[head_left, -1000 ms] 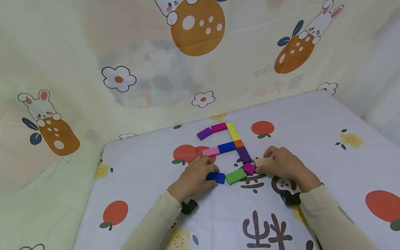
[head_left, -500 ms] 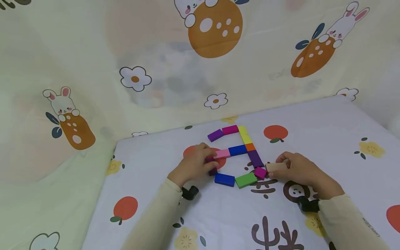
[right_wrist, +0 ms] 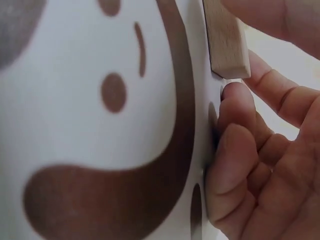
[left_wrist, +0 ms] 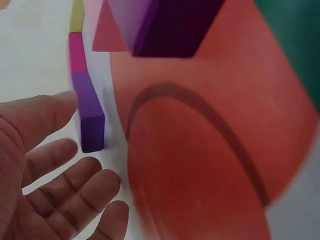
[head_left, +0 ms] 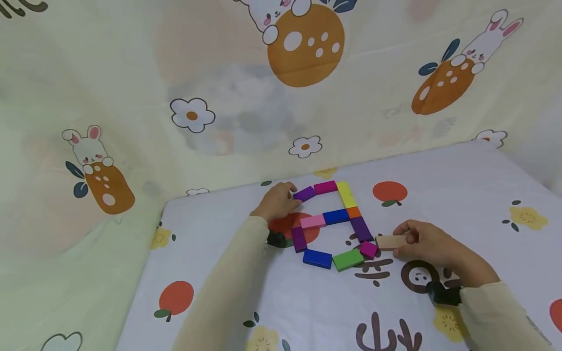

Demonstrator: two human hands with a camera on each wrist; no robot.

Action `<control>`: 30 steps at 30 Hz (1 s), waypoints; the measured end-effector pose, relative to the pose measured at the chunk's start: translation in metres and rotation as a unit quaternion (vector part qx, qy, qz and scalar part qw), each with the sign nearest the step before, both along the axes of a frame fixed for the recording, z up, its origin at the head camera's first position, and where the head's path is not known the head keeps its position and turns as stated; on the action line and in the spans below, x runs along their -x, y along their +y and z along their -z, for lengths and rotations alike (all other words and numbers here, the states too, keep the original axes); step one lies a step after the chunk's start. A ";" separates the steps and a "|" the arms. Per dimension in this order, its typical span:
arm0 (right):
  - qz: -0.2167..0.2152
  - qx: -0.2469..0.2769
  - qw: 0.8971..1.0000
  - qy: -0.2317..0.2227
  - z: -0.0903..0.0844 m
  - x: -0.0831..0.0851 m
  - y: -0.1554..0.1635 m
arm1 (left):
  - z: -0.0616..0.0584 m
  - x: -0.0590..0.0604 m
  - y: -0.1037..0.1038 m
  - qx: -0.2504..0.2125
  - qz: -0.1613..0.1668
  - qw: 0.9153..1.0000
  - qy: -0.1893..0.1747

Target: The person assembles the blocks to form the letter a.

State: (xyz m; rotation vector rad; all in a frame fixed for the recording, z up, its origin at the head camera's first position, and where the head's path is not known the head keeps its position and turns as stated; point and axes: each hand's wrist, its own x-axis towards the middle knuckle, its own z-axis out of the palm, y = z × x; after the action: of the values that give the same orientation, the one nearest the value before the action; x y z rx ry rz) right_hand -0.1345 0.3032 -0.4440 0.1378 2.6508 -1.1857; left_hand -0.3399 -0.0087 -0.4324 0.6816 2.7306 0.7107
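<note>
The left hand [head_left: 277, 202], fingers relaxed and open, touches the purple block [head_left: 304, 194] at the shape's far-left end; the right hand [head_left: 432, 243] pinches a plain wooden block [head_left: 391, 242] beside the magenta block [head_left: 368, 249]

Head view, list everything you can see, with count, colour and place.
Blocks in the figure: ten. Two purple, dark purple, two magenta, yellow, orange, two blue, pink, green; mid table.
Wooden block: one, plain beige, right of the figure.
Tablecloth: one, white with printed fruit and flowers, over the table.
Backdrop sheet: one, cream with rabbits, behind.
Left hand: touches the top purple block.
Right hand: pinches the wooden block.
</note>
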 end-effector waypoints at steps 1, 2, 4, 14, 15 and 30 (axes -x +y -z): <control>-0.001 0.006 1.000 -0.001 0.000 0.000 -0.001 | 0.001 0.001 -0.001 -0.001 -0.005 1.000 -0.005; -0.002 0.011 1.000 0.000 0.000 0.001 -0.002 | 0.002 0.002 -0.002 -0.001 -0.010 1.000 -0.007; -0.007 0.020 1.000 0.004 0.000 0.003 -0.005 | 0.003 0.004 -0.006 -0.001 -0.022 1.000 -0.012; -0.009 0.028 1.000 0.002 -0.001 0.010 -0.015 | 0.003 0.005 -0.019 -0.003 -0.051 0.999 -0.014; -0.009 0.028 1.000 0.001 -0.001 0.011 -0.015 | 0.003 0.005 -0.019 -0.003 -0.052 0.999 -0.014; 0.013 0.007 1.000 -0.016 -0.002 0.008 -0.014 | 0.007 0.005 -0.009 -0.021 -0.059 0.998 -0.031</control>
State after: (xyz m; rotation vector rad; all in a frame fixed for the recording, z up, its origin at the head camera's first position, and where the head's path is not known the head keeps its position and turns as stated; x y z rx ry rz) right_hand -0.1429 0.2888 -0.4423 0.1887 2.6194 -1.2005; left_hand -0.3447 -0.0174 -0.4389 0.5010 2.7233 0.8040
